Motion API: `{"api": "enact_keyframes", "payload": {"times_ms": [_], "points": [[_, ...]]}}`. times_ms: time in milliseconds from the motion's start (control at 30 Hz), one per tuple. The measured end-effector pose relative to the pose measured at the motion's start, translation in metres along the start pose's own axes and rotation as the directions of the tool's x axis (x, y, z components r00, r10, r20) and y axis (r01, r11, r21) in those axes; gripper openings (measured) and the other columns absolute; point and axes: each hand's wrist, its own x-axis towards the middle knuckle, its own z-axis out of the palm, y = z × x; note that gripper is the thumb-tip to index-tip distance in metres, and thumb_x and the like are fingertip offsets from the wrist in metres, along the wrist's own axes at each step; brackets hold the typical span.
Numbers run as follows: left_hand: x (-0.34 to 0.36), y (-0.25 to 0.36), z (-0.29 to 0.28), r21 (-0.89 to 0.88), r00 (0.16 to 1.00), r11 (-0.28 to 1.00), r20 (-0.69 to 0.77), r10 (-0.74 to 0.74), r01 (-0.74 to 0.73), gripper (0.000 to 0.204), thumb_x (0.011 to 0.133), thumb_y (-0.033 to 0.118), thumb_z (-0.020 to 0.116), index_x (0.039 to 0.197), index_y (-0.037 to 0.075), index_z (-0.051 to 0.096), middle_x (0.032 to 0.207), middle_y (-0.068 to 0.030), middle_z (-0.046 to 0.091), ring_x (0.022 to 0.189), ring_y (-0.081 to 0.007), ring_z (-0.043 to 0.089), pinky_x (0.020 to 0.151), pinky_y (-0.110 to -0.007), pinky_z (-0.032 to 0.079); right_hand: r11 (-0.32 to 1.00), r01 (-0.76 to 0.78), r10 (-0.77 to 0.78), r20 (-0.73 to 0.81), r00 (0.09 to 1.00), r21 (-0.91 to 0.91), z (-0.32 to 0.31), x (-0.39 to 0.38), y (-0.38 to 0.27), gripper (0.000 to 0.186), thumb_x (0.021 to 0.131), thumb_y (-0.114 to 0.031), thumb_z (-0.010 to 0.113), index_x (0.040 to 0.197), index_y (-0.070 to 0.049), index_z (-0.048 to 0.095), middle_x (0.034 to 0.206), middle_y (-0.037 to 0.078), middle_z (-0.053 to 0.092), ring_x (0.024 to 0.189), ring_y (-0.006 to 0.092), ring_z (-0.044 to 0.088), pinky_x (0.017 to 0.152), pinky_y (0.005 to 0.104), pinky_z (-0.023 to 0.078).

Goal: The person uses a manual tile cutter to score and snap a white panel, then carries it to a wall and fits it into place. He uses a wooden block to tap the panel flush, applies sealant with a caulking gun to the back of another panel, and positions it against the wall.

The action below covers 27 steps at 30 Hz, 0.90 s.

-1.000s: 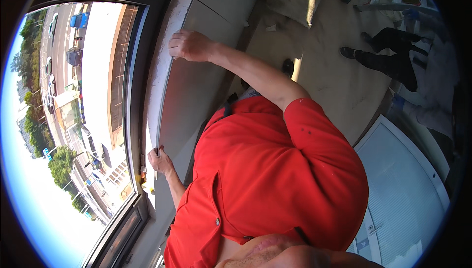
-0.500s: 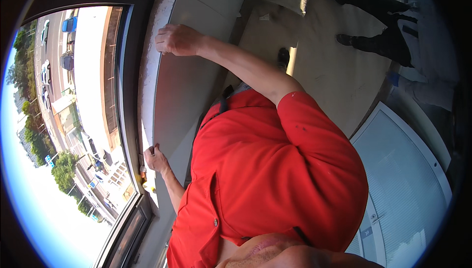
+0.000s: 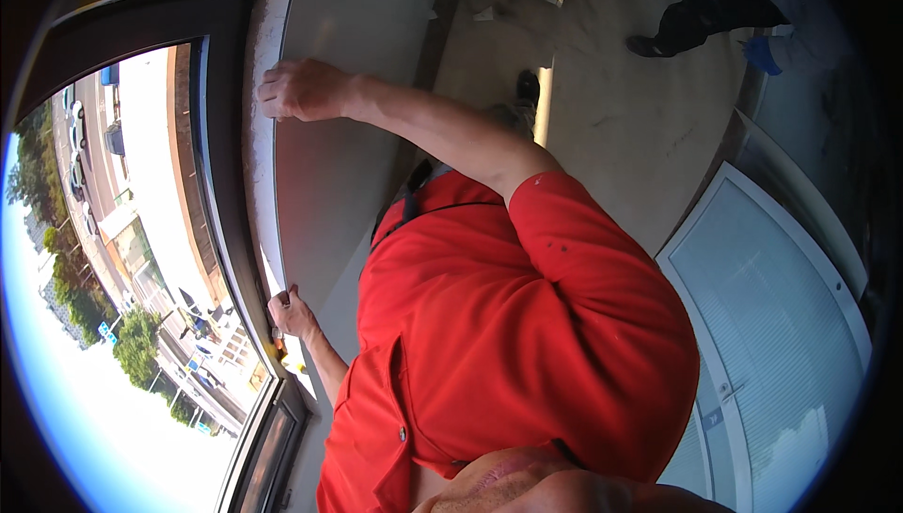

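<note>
Both my hands rest along a long white strip (image 3: 264, 165) between the dark window frame (image 3: 229, 57) and a smooth grey panel (image 3: 362, 29). My right hand (image 3: 306, 90) is at the strip's upper part in the picture, fingers curled at its edge. Lower down, my left hand (image 3: 294, 314) is closed at the same edge, thumb against fingers. Whatever either hand grips is hidden by the fingers. Close beside the left hand are a small orange thing (image 3: 279, 344) and a yellow one (image 3: 293, 361), too small to identify.
A window on the left shows a road with parked cars. Another person's dark-clad legs (image 3: 701, 10) stand at the upper right, near a blue thing (image 3: 760, 55). A white-framed ribbed glass panel (image 3: 781, 297) is at the lower right. The floor (image 3: 602, 137) is brownish.
My view has shifted, so the strip and both hands sit slightly further left. Both hands keep their places on the strip. The other person's legs have changed position.
</note>
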Motion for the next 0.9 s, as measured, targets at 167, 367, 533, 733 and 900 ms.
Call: {"api": "enact_keyframes", "payload": {"times_ms": [167,367,533,733,900], "points": [[0.002,-0.004,0.0,0.029,0.999,1.0,0.03,0.01,-0.01,0.027,0.081,0.016,0.089,0.086,0.0,0.068,0.088,-0.0102,0.068,0.082,-0.032,0.066,0.075,-0.045,0.052,0.999,-0.028,0.028,-0.005,1.0,-0.021,0.002,-0.003,-0.002,0.011,0.083,-0.008,0.07,0.079,-0.014,0.062,0.098,-0.002,0.064,0.103,0.0224,0.067,0.09,0.0387,0.062],[-0.003,-0.007,-0.002,-0.026,0.998,0.999,0.052,-0.046,0.047,0.026,0.083,0.016,0.088,0.086,0.001,0.068,0.089,-0.0104,0.068,0.08,-0.0317,0.066,0.074,-0.045,0.052,0.998,-0.03,0.03,-0.003,1.0,0.058,0.004,-0.003,-0.005,0.012,0.084,-0.011,0.075,0.076,-0.013,0.065,0.095,-0.001,0.066,0.101,0.0221,0.067,0.089,0.0388,0.06],[0.004,0.005,-0.003,-0.072,1.0,0.997,0.011,-0.012,0.013,0.02,0.087,0.012,0.085,0.085,0.002,0.067,0.091,-0.0106,0.068,0.083,-0.033,0.067,0.074,-0.045,0.052,0.999,-0.029,0.028,0.016,0.999,0.028,-0.015,0.009,-0.001,0.013,0.085,-0.014,0.078,0.078,-0.014,0.067,0.093,-0.001,0.068,0.1,0.0226,0.069,0.087,0.04,0.059],[-0.025,-0.011,0.009,-0.123,0.987,0.988,-0.119,-0.108,0.093,0.018,0.085,0.013,0.086,0.088,0.005,0.07,0.09,-0.0088,0.068,0.086,-0.03,0.068,0.077,-0.042,0.053,0.998,0.057,-0.061,0.136,0.989,0.037,-0.005,0.027,-0.012,0.013,0.084,-0.021,0.082,0.082,-0.014,0.071,0.091,0.002,0.068,0.095,0.0262,0.068,0.083,0.0403,0.058],[-0.008,0.001,0.01,-0.1,0.936,0.994,-0.346,-0.065,0.032,0.018,0.08,0.015,0.085,0.09,0.01,0.071,0.092,-0.007,0.07,0.09,-0.0302,0.069,0.078,-0.044,0.054,0.997,0.073,-0.065,0.199,0.978,-0.033,-0.023,0.043,-0.025,0.013,0.079,-0.013,0.087,0.088,-0.013,0.078,0.091,0.005,0.072,0.089,0.0299,0.069,0.078,0.042,0.055]]}}
